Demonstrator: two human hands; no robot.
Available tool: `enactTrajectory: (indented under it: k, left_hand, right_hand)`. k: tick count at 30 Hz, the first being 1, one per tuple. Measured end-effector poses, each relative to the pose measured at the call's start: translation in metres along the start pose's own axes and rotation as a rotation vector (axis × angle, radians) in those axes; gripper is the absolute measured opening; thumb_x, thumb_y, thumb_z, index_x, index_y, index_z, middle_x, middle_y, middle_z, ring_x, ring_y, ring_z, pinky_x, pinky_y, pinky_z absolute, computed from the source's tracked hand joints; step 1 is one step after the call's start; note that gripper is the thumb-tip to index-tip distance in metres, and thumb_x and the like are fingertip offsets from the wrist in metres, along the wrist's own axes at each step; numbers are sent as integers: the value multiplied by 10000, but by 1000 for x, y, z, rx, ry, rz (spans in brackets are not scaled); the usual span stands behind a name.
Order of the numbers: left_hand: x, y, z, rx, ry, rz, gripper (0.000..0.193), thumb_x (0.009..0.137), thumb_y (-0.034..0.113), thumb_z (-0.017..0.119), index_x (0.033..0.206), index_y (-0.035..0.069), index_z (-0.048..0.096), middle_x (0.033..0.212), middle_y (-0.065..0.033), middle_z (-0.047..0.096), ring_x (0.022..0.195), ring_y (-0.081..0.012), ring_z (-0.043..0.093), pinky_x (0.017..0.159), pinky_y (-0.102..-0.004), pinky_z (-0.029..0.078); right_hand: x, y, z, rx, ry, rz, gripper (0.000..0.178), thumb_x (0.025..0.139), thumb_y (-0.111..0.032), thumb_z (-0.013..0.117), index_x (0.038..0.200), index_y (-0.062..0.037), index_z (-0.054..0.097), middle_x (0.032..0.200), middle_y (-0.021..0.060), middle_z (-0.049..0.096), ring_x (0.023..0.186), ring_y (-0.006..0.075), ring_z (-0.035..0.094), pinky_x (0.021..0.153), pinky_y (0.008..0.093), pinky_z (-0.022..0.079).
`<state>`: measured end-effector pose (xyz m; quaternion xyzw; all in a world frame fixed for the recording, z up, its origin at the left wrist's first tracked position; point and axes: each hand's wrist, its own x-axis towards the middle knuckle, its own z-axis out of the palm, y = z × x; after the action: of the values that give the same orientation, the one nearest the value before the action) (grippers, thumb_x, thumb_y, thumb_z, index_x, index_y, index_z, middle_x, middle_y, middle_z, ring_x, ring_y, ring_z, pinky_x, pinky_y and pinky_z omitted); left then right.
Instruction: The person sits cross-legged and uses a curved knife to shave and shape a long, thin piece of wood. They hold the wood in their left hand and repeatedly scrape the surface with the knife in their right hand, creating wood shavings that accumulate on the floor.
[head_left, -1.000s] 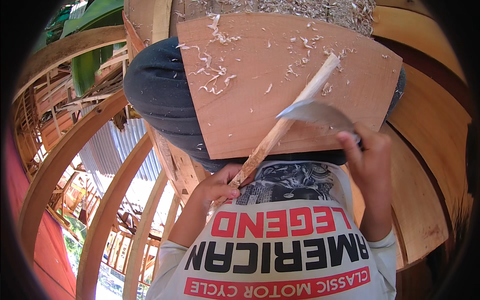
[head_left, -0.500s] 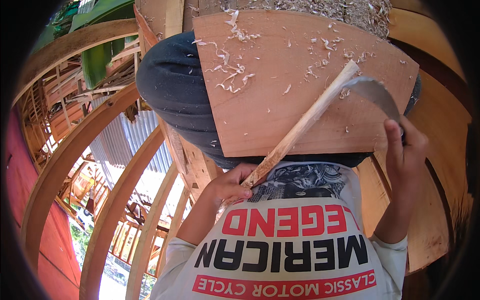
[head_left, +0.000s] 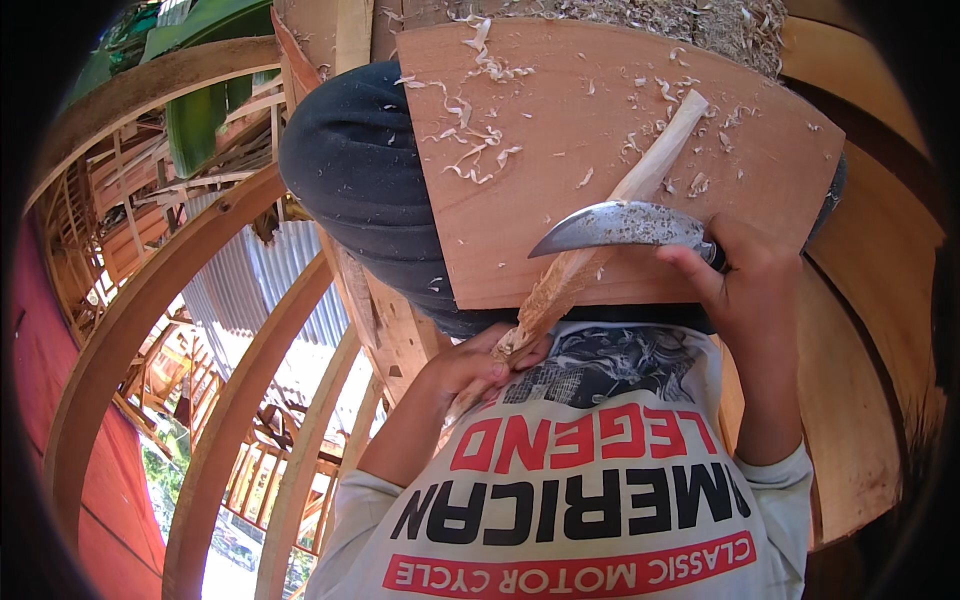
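Observation:
My left hand (head_left: 477,368) is closed around the lower end of a pale, roughly whittled wooden stick (head_left: 655,155), close against my shirt. The stick slants away up and to the right over a wooden board (head_left: 520,220) across my lap. In my right hand (head_left: 755,275) is a knife with a curved, rust-spotted blade (head_left: 625,225); my fingers wrap its dark handle, the thumb lying along the blade's base. The blade crosses over the stick at about its middle, its tip pointing left. Whether the edge bites into the wood cannot be made out.
Curled wood shavings (head_left: 465,130) lie scattered on the board, with a thicker pile (head_left: 720,35) beyond its far edge. Curved wooden rails (head_left: 215,390) run along my left side, with corrugated metal sheets (head_left: 290,275) beyond. Wide wooden planks (head_left: 850,400) stand on my right.
My right hand has brought the knife left and toward me, from near the stick's far end to its middle, with the blade turned level. The left hand keeps its grip.

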<state>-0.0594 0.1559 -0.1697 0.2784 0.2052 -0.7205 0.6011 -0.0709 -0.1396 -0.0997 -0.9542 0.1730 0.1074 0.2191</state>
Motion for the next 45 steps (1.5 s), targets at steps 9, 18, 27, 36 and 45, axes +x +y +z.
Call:
enactTrajectory:
  k: [9, 18, 27, 36, 45]
  left_hand:
    - [7, 5, 2, -6, 8, -31, 640, 563, 492, 740, 901, 23, 467, 705, 32, 416, 475, -4, 395, 389, -138, 334]
    - [1, -4, -10, 98, -51, 4, 600, 571, 511, 737, 813, 34, 466, 696, 30, 425, 513, -21, 433, 433, -135, 330]
    - [-19, 7, 13, 289, 16, 30, 776, 663, 360, 732, 1257, -71, 482, 1044, -61, 591, 965, -108, 523, 864, -235, 387]
    - [-8, 15, 31, 503, 115, 115, 613, 650, 591, 668, 870, 39, 518, 739, 43, 397, 689, -105, 373, 617, -239, 285]
    - [-11, 17, 28, 472, 93, 91, 631, 639, 524, 716, 946, -3, 552, 802, 20, 472, 758, -104, 439, 677, -237, 343]
  right_hand:
    - [5, 24, -9, -119, 35, 200, 553, 789, -544, 645, 714, 5, 643, 594, 201, 563, 529, 346, 577, 483, 354, 435]
    - [-4, 85, -41, 143, 163, 419, 592, 868, -528, 583, 699, 39, 586, 509, 56, 402, 474, 123, 382, 451, 286, 313]
    - [-35, -9, -9, 117, -132, 110, 524, 755, -507, 696, 620, -14, 578, 532, 165, 538, 493, 318, 571, 469, 376, 430]
    - [3, 51, -25, -47, 34, 285, 535, 811, -508, 650, 801, 27, 641, 564, 161, 535, 519, 259, 534, 507, 326, 418]
    - [1, 57, -23, -11, 131, 428, 554, 888, -494, 577, 726, 34, 528, 557, 36, 395, 565, 107, 383, 516, 280, 340]
